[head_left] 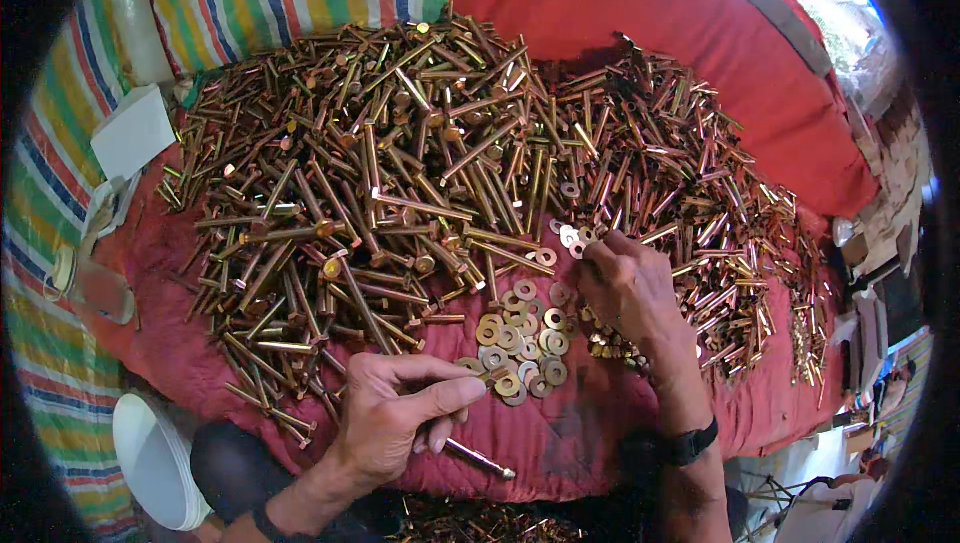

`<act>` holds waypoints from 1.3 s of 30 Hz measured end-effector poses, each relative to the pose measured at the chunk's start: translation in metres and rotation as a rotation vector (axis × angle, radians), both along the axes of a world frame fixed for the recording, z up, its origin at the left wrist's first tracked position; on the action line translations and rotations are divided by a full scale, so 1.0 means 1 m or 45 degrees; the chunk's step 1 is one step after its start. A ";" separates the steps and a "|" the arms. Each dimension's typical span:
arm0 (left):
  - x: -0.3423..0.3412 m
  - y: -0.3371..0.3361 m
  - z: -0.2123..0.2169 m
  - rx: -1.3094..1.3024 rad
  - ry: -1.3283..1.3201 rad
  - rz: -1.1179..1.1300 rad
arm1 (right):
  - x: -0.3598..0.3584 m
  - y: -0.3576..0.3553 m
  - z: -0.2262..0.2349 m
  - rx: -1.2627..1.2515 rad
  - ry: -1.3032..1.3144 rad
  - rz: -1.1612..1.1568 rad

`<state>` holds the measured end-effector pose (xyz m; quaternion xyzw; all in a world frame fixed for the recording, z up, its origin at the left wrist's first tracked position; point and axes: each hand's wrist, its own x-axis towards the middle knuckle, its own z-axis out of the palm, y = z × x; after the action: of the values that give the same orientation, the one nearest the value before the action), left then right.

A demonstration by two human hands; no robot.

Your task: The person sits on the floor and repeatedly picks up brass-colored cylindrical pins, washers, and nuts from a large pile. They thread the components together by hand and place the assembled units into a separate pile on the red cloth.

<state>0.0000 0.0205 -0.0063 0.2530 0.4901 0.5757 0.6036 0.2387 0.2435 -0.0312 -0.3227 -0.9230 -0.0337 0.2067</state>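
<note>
Left hand (395, 413) curled around bolt (480, 458), end jutting below fingers; right hand (640, 293) beside flat washers (512, 337), fingertips hidden, can't tell pinch. Bolt likely stiff, weighty, slick; hold mid-shank.

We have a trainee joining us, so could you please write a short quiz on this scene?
1. Between the left hand and the right hand lie: (a) white plastic cups; (b) flat, round metal washers; (c) coiled wires?
2. True or false: the long, golden metal bolts are lined up in neat, separate rows.
3. What are the bolts lying on?

Key: 1. (b). 2. False; they lie in a jumbled heap. 3. A red quilted cloth.
</note>
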 end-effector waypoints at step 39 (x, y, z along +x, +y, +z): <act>-0.015 -0.012 0.007 0.986 1.601 0.164 | -0.048 -0.115 0.058 -1.115 0.506 0.405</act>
<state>-0.0153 0.0088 0.0004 0.7005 0.5191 0.4880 0.0415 0.1903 0.1284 0.0265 -0.2348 -0.8310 0.4507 0.2262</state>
